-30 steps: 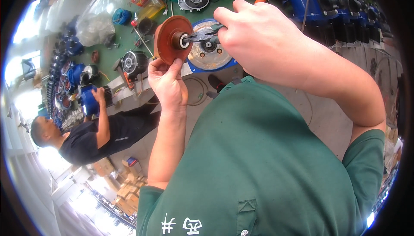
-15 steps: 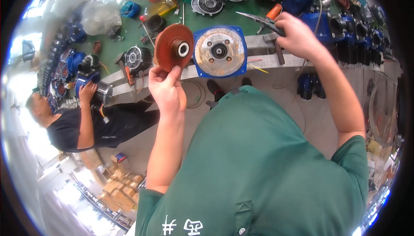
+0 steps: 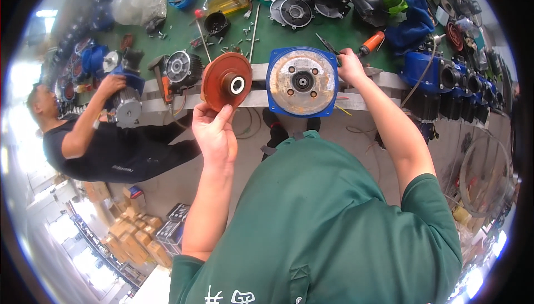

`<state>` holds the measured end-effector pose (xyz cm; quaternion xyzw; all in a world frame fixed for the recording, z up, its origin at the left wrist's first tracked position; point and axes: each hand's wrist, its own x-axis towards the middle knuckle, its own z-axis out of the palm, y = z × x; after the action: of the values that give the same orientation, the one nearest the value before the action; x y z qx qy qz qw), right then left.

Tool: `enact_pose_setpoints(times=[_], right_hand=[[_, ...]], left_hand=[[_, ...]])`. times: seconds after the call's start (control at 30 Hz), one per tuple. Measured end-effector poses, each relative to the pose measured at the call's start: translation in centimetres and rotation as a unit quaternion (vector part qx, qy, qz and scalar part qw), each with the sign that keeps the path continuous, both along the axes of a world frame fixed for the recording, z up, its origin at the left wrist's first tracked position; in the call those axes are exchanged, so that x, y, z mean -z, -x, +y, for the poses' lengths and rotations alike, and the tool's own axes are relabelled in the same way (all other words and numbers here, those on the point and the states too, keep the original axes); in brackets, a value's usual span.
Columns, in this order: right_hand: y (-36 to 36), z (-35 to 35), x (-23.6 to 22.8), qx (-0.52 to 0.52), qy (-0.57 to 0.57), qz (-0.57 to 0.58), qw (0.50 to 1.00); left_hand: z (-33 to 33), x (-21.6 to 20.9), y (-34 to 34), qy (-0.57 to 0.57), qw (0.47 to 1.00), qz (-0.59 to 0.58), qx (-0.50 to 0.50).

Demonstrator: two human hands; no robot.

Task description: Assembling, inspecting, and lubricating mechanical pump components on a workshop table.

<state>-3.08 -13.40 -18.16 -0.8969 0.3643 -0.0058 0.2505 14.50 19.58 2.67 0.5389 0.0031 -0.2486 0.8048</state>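
Note:
My left hand (image 3: 215, 134) pinches the lower rim of a reddish-brown pump impeller (image 3: 211, 84), a disc with a raised hub and a pale ring at its centre. The impeller stands tilted with its hub toward me. To its right, apart from it, is a blue square motor flange (image 3: 273, 95) with a worn round metal face, several bolt holes and a dark shaft centre. Beside the flange's right edge my right hand (image 3: 350, 68) is closed around needle-nose pliers (image 3: 325, 42), their jaws pointing up and left; the handles are mostly hidden.
A hammer (image 3: 158, 70) and a grey motor end (image 3: 181, 66) lie left on the green bench (image 3: 233, 40). Behind are an orange-handled tool (image 3: 371, 43), a ribbed round cover (image 3: 295, 11) and loose screws. Blue pumps (image 3: 420, 70) line the right. A co-worker (image 3: 94, 143) handles a motor at left.
My right hand has brought the pliers left and lower, close beside the flange. My left hand keeps hold of the impeller. The whole view has shifted a little.

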Motion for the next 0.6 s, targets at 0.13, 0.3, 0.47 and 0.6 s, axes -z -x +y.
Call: enact_pose_setpoints(times=[0.13, 0.3, 0.47, 0.6], right_hand=[[-1.3, -1.9, 0.3, -0.04, 0.009, -0.008, 0.999], [-2.8, -2.3, -4.1, 0.013, 0.014, -0.119, 0.993], [-5.2, -0.8, -9.1, 0.016, -0.052, -0.208, 0.977], [-9.7, 1.2, -11.9, -0.016, -0.092, -0.22, 0.971]], left_hand=[[0.3, 0.8, -1.1, -0.002, 1.0, 0.02, 0.0], [0.2, 0.9, -1.9, 0.006, 1.0, 0.026, 0.006], [1.7, 1.0, -2.8, 0.014, 0.999, 0.044, -0.022], [4.5, 1.3, -3.9, 0.022, 0.998, 0.035, -0.051]])
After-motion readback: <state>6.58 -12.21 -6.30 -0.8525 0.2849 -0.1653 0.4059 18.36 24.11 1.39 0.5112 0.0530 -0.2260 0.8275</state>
